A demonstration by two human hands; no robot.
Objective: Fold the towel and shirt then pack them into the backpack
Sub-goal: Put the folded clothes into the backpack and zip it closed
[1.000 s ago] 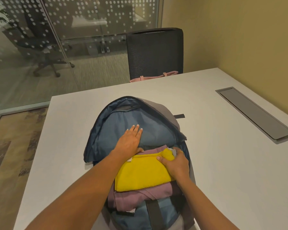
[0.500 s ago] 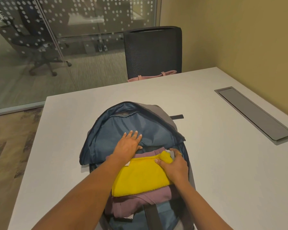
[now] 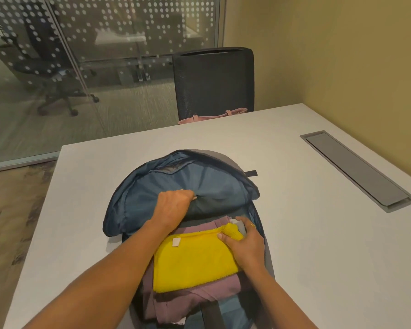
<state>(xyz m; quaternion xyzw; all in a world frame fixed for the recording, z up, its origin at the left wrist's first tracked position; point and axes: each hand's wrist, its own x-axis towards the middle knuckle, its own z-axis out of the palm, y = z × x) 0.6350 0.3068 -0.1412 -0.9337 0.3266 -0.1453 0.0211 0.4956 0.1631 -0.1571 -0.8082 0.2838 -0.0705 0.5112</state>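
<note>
A grey backpack (image 3: 226,160) with blue lining lies open on the white table (image 3: 294,245), its flap thrown back away from me. Inside it a folded mauve shirt (image 3: 195,298) lies flat, with a folded yellow towel (image 3: 192,260) on top. My left hand (image 3: 173,206) is closed around a fold of the flap's blue lining. My right hand (image 3: 244,245) rests on the towel's far right corner, fingers pressing it down beside the backpack's right wall.
A grey cable hatch (image 3: 358,169) is set into the table at the right. A black mesh chair (image 3: 214,81) stands at the far edge with a pink bag strap (image 3: 211,115) on it. A glass partition is on the left, a yellow wall on the right.
My left hand went from lying flat on the flap's lining to gripping it in a fist. My right hand stayed on the towel's corner. The camera tilted slightly.
</note>
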